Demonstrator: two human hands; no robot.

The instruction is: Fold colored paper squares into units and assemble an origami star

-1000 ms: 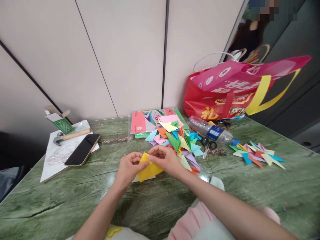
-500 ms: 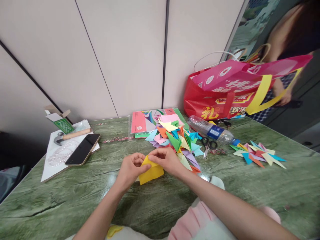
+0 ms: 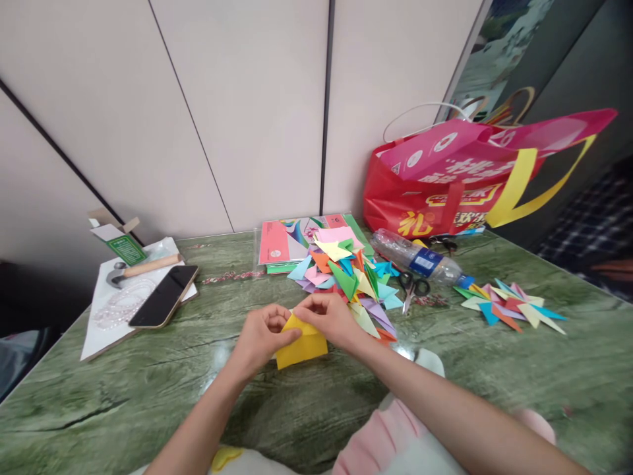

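Note:
Between my two hands is a sheet of yellow origami paper (image 3: 301, 349), its upper corners folded into a point and its lower edge straight. My left hand (image 3: 264, 336) pinches the folded left side, thumb across the front. On the other side my right hand (image 3: 329, 318) grips the paper near its peak, thumb and fingers together. Part of the upper fold is hidden behind the fingers. Just behind my right hand lies a heap of colourful folded paper pieces (image 3: 349, 280), some resting on a pink-covered paper pack (image 3: 281, 243).
To the right lie scissors (image 3: 409, 288), a plastic bottle (image 3: 420, 257) and a joined cluster of folded pieces (image 3: 514, 305). A red shopping bag (image 3: 435, 191) stands behind. At left are a phone (image 3: 165, 295), a small hammer (image 3: 148, 265), clear beads (image 3: 126, 303) and a green-white box (image 3: 121, 241).
The yellow paper has shifted slightly right and down, with both hands still on it. Behind the bag, the other person has moved away to the right, mostly out of view.

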